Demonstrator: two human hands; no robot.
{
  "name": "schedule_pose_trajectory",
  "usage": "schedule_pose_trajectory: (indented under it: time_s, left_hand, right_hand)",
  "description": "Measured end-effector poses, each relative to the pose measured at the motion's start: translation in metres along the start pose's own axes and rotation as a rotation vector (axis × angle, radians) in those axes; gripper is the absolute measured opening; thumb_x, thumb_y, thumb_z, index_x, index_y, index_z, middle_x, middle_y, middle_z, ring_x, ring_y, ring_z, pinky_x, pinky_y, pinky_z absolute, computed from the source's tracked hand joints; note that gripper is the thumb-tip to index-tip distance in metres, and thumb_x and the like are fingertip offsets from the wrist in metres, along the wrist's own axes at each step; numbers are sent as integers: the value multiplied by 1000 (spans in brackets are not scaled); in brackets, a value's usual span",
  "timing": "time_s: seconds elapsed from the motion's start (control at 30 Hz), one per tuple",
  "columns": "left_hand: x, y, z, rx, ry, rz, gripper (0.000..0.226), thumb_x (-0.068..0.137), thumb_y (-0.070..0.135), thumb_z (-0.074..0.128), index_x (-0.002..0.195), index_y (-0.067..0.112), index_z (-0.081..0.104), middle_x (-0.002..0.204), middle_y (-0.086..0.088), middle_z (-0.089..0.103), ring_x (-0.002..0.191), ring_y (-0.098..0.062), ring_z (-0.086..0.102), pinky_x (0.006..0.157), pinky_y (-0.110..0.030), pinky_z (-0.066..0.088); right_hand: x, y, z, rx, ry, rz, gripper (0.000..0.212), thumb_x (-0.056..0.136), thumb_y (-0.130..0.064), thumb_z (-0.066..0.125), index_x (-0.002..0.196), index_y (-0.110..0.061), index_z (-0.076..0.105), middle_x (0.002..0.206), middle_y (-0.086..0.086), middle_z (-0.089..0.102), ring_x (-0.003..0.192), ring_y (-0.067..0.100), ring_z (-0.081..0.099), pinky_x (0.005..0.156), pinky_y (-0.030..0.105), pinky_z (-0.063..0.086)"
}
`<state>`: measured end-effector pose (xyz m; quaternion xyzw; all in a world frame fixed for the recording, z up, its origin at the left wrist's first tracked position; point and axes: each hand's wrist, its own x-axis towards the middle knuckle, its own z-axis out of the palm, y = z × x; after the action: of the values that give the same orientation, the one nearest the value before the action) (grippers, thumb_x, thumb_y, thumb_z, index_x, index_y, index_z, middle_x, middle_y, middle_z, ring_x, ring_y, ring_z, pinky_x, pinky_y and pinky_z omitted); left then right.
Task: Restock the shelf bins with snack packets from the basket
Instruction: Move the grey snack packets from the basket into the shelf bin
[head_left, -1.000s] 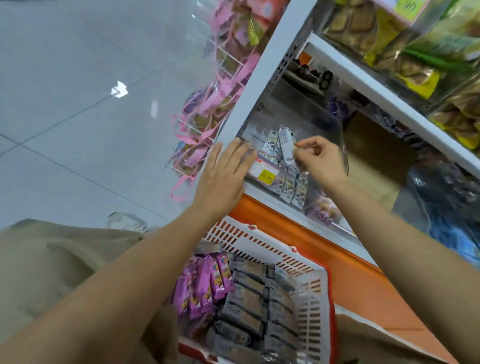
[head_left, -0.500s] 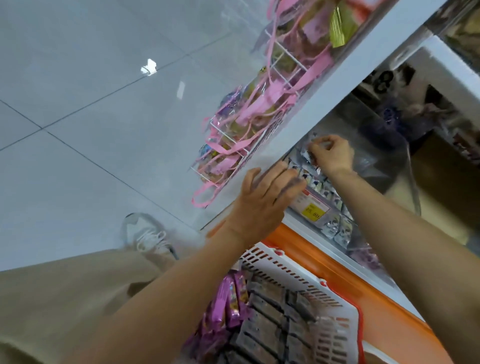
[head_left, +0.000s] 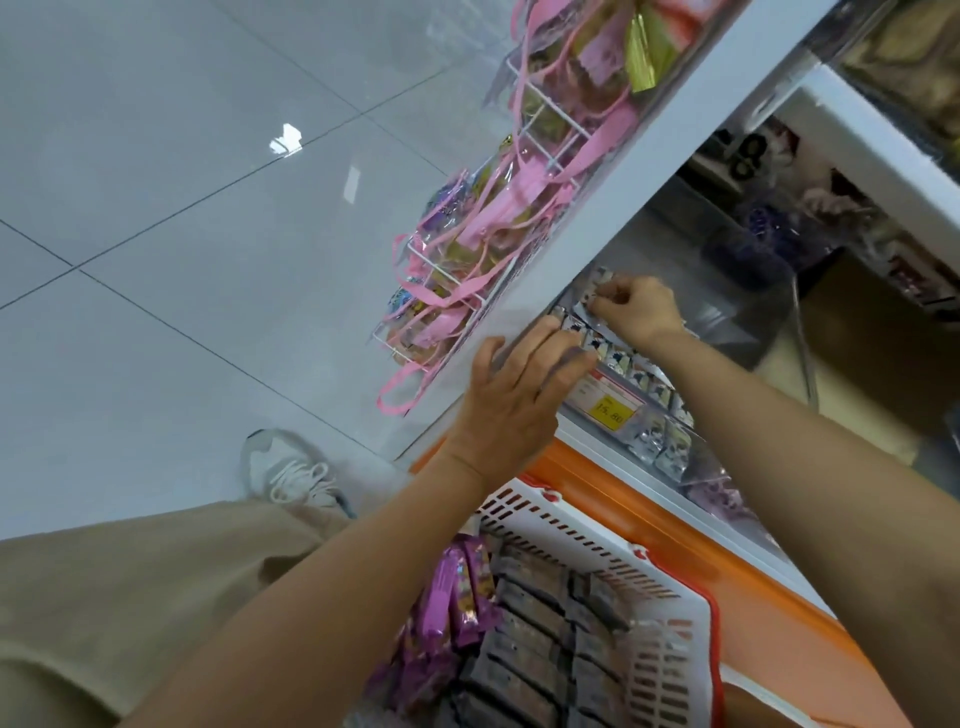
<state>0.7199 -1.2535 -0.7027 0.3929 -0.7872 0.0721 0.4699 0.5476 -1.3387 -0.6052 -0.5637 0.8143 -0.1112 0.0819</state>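
Glossy grey floor tiles (head_left: 182, 208) beside white metal shelving (head_left: 649, 171) on an orange base (head_left: 649, 512). Left hand (head_left: 519, 395) flat, fingers (head_left: 563, 358) straight, against clear plastic shelf bin (head_left: 748, 332); right hand (head_left: 641, 312) pinching small silver snack packet (head_left: 592, 299) inside it. Below, white slotted basket (head_left: 587, 540) of grey packets (head_left: 524, 654).

Bare forearms; beige trousers (head_left: 130, 597); white laced sneaker (head_left: 288, 475).

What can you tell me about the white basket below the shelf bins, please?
The white basket looks like plastic, with slotted walls and a red rim trim. It sits upright low in the view, in front of the orange shelf base. Inside, grey packets lie in neat rows, with purple packets beside them on the left. Both forearms pass above it; neither the left hand nor the right hand touches it.
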Motion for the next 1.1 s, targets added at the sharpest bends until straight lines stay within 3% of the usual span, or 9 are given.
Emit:
schedule_pose_trajectory:
  time_s: [0.1,0.23,0.43,0.6,0.7,0.77,0.83,0.93,1.1]
  left_hand:
    - [0,3,-7,-9,-93,-26,64,75,6,57,136,18,38,140,-6,39,137,-25,34,102,-45,29]
    - [2,10,-19,-21,-192,-76,73,70,5,66,137,15,39,143,-12,47,140,-26,31,105,-49,30]
    - [-8,36,-34,-15,-317,-170,83,74,10,63,150,10,29,159,-15,25,149,-31,15,115,-53,14]
    - [-33,63,-36,37,-380,-8,66,67,18,68,130,11,50,133,-16,46,127,-33,36,104,-48,27]
    - [-47,79,-25,40,-498,134,53,65,21,71,116,10,58,121,-13,54,114,-32,42,94,-43,32]
    - [-57,88,-13,39,-655,183,53,67,22,73,117,13,58,126,-12,52,118,-32,44,97,-43,34]
    - [-66,96,-4,62,-852,185,57,76,25,70,130,17,51,142,-11,42,132,-32,35,108,-45,30]
    - [-77,103,13,131,-1099,149,71,92,32,57,152,18,22,160,-8,14,149,-28,8,121,-45,9]
    - [-93,102,37,214,-1263,66,86,96,39,51,156,12,-5,164,-8,-4,151,-27,-5,122,-45,1]
  right_hand:
    - [-21,5,-16,112,47,-26,24,91,-21,64,113,-12,68,105,9,70,96,24,65,87,36,53]
    - [-59,10,-42,330,92,-109,15,92,-16,61,105,-19,68,94,5,70,79,14,62,75,29,53]
    - [-141,21,-68,493,184,-303,14,94,-15,58,99,-21,71,90,-11,68,82,9,63,76,30,55]
    - [-205,66,-46,575,160,-375,13,96,-18,57,91,-19,69,77,2,67,68,24,62,61,36,51]
    - [-230,107,-15,520,91,-300,16,96,-18,57,86,-13,69,72,2,66,63,15,59,58,23,43]
    - [-242,139,10,448,35,-226,14,95,-16,59,85,-12,69,69,-1,64,61,12,57,57,21,41]
    - [-251,173,37,380,-28,-153,9,92,-14,62,88,-14,70,72,-8,64,64,7,58,60,22,45]
    - [-264,214,75,266,-162,-17,11,89,-16,63,98,-16,70,90,-5,68,77,11,62,72,32,52]
    - [-281,248,115,123,-337,78,23,90,-20,63,112,-16,66,109,2,65,98,18,61,85,32,50]
